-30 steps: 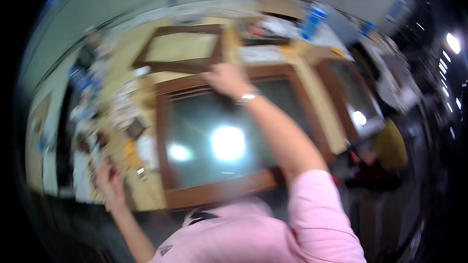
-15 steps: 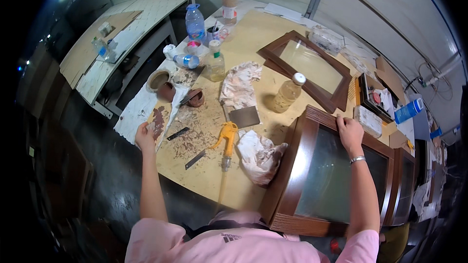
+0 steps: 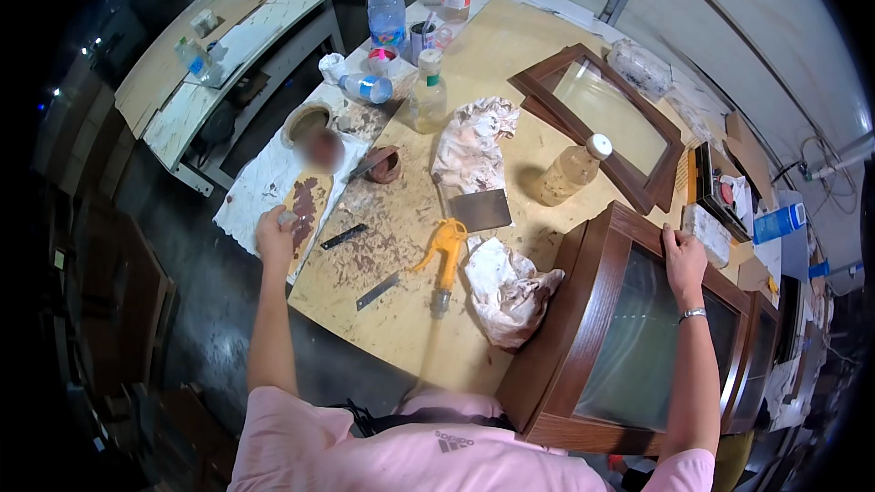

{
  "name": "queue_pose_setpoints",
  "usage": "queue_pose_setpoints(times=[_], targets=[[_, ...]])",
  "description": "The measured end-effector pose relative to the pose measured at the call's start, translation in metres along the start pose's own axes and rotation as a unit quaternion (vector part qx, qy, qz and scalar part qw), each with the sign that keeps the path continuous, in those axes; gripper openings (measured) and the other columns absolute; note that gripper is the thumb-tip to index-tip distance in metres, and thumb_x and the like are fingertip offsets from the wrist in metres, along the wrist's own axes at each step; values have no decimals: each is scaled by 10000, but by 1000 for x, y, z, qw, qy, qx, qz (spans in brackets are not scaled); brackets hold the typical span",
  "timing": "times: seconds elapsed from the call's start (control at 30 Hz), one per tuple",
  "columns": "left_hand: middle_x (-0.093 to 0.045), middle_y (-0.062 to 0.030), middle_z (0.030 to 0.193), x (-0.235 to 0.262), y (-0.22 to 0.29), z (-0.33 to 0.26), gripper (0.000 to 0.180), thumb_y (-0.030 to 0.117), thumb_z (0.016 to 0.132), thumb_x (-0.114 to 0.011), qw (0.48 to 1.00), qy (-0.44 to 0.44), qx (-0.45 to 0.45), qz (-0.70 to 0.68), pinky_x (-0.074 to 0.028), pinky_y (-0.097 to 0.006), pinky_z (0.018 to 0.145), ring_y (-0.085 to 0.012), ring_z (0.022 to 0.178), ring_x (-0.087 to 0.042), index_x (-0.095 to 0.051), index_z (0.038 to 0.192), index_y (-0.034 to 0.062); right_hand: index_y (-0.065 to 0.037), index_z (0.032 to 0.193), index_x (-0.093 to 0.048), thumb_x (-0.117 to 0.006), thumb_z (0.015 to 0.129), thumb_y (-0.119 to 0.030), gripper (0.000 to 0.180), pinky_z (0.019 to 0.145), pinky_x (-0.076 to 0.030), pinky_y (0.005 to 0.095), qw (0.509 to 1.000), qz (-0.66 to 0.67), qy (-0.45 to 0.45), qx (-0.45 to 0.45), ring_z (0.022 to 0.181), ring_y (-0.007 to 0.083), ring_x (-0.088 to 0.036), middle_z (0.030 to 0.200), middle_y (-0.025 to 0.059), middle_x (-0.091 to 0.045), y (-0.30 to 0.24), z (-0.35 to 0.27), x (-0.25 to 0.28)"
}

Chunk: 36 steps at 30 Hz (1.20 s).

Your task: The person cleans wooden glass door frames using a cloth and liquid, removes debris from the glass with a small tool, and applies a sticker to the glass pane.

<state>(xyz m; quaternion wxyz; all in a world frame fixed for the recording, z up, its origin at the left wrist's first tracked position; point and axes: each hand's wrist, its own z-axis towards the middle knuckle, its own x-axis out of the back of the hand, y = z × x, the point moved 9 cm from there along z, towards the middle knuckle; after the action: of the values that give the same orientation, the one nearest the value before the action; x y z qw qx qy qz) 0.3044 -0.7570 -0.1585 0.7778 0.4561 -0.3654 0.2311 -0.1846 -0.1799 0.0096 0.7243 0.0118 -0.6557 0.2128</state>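
At the left, my left hand (image 3: 273,235) is closed, its fingertips around a small pale piece (image 3: 288,219) I cannot name, at the near edge of a brown-smeared board (image 3: 308,205). The board lies on a white cloth (image 3: 251,202). On the right, my right hand (image 3: 684,262) grips the upper edge of a dark brown wooden frame with glass panes (image 3: 594,319), fingers over the edge. The frame leans tilted against the table edge, close to my body. A crumpled stained cloth (image 3: 506,296) lies beside it.
Mid-table lie a yellow air blow gun (image 3: 447,255), a dark flat plate (image 3: 479,210) and two thin blades (image 3: 344,236). A capped bottle (image 3: 567,173) stands near a second glazed frame (image 3: 670,187). Further back are several bottles and a brown bowl (image 3: 386,167).
The view has shifted, so the table contents sit further right and slightly higher. Both hands keep their places, the left at the smeared board and the right on the frame's edge.
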Motion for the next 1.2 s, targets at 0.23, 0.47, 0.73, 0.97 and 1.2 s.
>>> queue_pose_setpoints(times=[0.23,0.47,0.73,0.97,1.2], targets=[[-654,-175,1018,-4,8,-2,306,23,812,-712,998,-23,57,19,-498,-444,834,-368,980,-634,-693,1117,51,49,809,-710,-557,964,-402,501,831,-464,467,995,-16,65,76,934,376,-575,891,200,-584,-3,-4,4],[-663,-191,1058,-7,14,-1,310,18,819,-700,998,-21,57,34,-511,-443,823,-387,958,-645,-692,1129,28,46,794,-706,-561,958,-405,502,816,-472,474,995,-21,63,72,909,376,-580,870,199,-584,-6,-5,5],[-704,-118,994,-41,-45,-10,308,-31,920,-617,944,-56,207,-251,-566,-283,557,-200,770,-744,-623,1227,1,29,725,-704,-595,926,-398,485,791,-490,469,996,-26,49,72,870,371,-602,847,200,-622,-13,-7,3],[-699,-130,1073,-19,-11,4,335,4,909,-651,979,7,78,-188,-533,-324,820,-234,977,-682,-628,1242,-16,14,672,-705,-608,910,-382,472,768,-496,453,993,-10,57,101,852,341,-605,784,176,-629,-15,-5,9],[-668,-86,1050,-16,343,-138,320,-27,864,-687,819,-311,-99,-471,-514,-259,787,-149,925,-639,-625,1177,-9,14,686,-714,-547,932,-394,504,805,-495,453,994,-25,52,97,866,340,-602,813,173,-653,-10,-6,5]])
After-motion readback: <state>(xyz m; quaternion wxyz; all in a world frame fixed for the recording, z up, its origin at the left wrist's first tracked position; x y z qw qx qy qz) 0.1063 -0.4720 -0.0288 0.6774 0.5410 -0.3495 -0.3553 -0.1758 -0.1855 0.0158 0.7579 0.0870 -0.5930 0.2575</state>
